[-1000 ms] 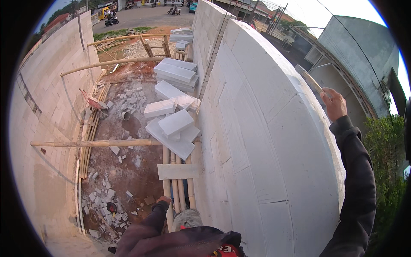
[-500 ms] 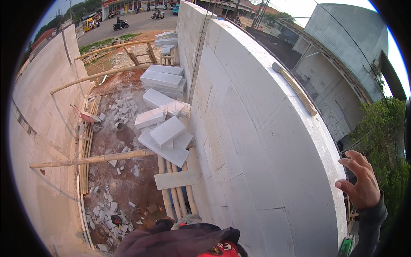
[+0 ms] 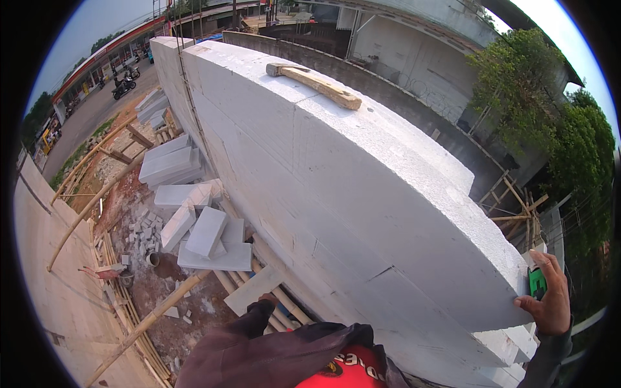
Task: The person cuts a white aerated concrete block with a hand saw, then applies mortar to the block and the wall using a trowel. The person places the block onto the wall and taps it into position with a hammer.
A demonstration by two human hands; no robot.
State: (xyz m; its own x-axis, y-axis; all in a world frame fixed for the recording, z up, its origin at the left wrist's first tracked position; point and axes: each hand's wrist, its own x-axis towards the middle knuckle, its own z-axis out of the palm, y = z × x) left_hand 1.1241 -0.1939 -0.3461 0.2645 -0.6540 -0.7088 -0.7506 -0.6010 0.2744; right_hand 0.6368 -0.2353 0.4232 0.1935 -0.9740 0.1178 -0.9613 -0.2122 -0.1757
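Note:
My right hand (image 3: 551, 301) is at the near right end of the white block wall (image 3: 381, 213). Its fingers and thumb curl around a small green and black case, apparently a tape measure (image 3: 537, 283), against the wall's end; the thumb tip lies by the block's face. Low in the middle, my left hand (image 3: 266, 298) shows small and dark past its sleeve, beside a pale board (image 3: 254, 291) laid over bamboo poles; its fingers are hard to make out. A wooden-handled hammer (image 3: 317, 84) rests on top of the wall, well away from both hands.
Below on the left, several loose white blocks (image 3: 207, 233) lie stacked on bamboo poles (image 3: 284, 317). A bamboo crosspiece (image 3: 145, 323) spans toward the opposite wall (image 3: 39, 258). Rubble (image 3: 147, 231) covers part of the ground. Beyond the wall stand a bamboo frame (image 3: 517, 207) and trees (image 3: 576, 149).
The view has swung to the right. My right hand has come from open in the air beside the wall to the green case at its end. My left hand now shows beside the board.

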